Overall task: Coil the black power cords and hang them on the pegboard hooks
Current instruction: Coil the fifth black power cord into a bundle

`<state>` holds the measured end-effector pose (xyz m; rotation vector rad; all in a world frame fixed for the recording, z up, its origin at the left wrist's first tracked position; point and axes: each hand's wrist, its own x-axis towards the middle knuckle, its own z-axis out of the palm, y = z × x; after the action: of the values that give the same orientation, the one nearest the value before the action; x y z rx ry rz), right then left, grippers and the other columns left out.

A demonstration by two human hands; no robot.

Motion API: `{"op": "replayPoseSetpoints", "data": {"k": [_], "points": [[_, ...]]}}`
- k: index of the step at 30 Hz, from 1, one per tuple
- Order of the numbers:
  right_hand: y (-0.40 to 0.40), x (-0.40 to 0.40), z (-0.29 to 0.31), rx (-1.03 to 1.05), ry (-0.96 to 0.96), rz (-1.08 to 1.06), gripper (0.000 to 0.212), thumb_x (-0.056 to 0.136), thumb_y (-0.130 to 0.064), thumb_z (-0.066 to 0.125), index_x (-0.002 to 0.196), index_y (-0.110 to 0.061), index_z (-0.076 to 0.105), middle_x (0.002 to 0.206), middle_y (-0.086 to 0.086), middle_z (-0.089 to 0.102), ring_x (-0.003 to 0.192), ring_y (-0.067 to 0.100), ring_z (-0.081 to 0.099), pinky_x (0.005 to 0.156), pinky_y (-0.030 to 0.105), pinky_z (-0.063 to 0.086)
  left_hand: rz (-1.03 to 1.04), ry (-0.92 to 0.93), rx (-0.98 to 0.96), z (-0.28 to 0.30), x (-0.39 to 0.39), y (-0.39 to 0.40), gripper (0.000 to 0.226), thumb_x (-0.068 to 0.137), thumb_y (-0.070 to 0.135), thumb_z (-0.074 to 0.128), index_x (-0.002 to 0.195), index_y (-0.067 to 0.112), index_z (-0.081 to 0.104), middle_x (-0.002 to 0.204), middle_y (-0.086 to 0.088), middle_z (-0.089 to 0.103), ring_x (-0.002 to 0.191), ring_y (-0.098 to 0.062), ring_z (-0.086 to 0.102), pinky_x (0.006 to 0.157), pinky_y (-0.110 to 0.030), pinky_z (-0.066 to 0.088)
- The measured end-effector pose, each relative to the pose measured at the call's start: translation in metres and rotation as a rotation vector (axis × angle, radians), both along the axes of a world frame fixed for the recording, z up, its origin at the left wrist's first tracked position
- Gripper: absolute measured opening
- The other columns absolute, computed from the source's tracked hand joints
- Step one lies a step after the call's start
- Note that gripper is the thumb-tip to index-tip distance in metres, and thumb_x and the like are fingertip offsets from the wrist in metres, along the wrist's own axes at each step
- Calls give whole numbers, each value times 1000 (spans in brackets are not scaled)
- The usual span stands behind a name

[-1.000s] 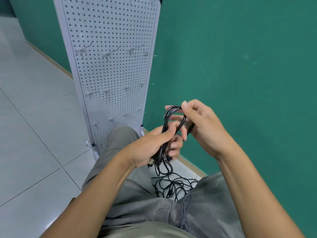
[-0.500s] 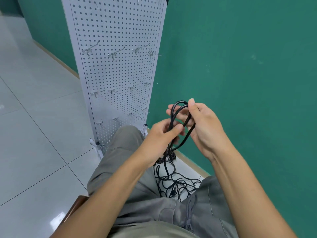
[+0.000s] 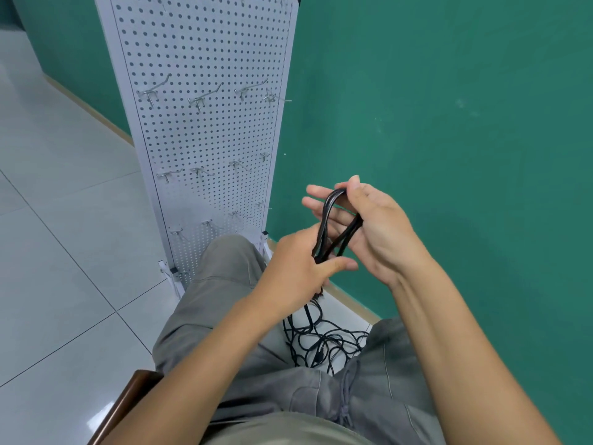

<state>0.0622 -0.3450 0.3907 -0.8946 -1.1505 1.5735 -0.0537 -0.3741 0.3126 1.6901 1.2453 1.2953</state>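
Coiled loop of black power cord point(image 3: 333, 226) stands near-upright between both hands: left hand point(image 3: 298, 268) pinches its lower end, right hand point(image 3: 369, 226) holds the top bend, thumb over cord, fingers fairly straight; pegboard hooks point(image 3: 205, 99) lie up-left, nearer the left hand.

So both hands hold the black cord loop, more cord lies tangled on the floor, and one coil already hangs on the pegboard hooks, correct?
Not quite. In the head view the hooks on the pegboard are all bare. The rest stands: left hand and right hand hold the cord loop, tangled cord lies below.
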Motion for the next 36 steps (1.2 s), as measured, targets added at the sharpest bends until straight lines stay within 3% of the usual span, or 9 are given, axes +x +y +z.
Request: {"op": "replayPoseSetpoints", "data": {"k": [3,7,11,14,20,25,29,33,36], "points": [[1,2,-1,-74,108,12,22,111,-27,38,111,-6,46,101,18,76,96,30,76,81,38,63,1,128,14,-7,-6,9,27,87,35,80,92,11,69,88,-7,57,68,-20,63,69,-39,52],[7,0,-9,-117,88,-58,25,110,-26,41,100,-7,53,84,9,63,67,22,69,86,44,59,-37,192,-7,-13,-11,12,54,84,62,63,81,8,67,76,-14,68,73,-31,61,73,-46,50],[19,1,-9,-106,82,-94,30,111,-24,38,100,-4,58,81,10,56,61,20,58,83,41,60,-180,-27,-133,-13,-2,5,30,88,47,66,84,17,61,82,-6,75,89,-32,72,86,-55,53],[27,5,-6,-127,67,-56,31,111,-23,38,99,-3,58,78,10,57,59,19,56,79,39,61,-287,-124,-164,-10,2,-1,44,96,52,55,99,9,65,98,-10,77,100,-34,71,98,-59,48],[31,12,-7,-131,71,134,28,110,-25,38,103,-6,57,77,5,58,62,18,56,71,33,59,-225,-45,-121,-15,-9,5,50,93,66,43,106,27,73,115,12,72,119,-11,58,112,-38,42],[36,9,-9,-112,61,159,26,110,-26,39,102,-8,56,76,3,58,60,16,57,69,31,57,-471,-436,-359,-8,-9,-1,53,102,61,34,90,10,46,87,-15,71,79,-31,73,80,-36,60],[40,8,-12,-87,57,132,32,110,-29,38,104,-7,61,84,7,67,73,21,67,78,35,58,-491,-707,-496,-6,-7,-5,48,100,61,34,85,17,46,64,1,30,44,-9,30,43,-22,34],[33,5,-26,-63,62,222,54,108,-47,29,128,-5,56,128,15,69,114,28,69,94,37,57,-389,-831,-496,-3,-11,-1,48,90,68,35,79,22,43,62,6,18,42,-3,16,40,-18,12],[22,4,-53,-76,3,266,69,103,-61,27,141,-8,52,136,12,64,118,20,65,109,40,47,-275,-869,-456,-3,-19,3,54,93,69,29,84,20,49,60,7,20,42,-4,18,41,-19,13]]}}
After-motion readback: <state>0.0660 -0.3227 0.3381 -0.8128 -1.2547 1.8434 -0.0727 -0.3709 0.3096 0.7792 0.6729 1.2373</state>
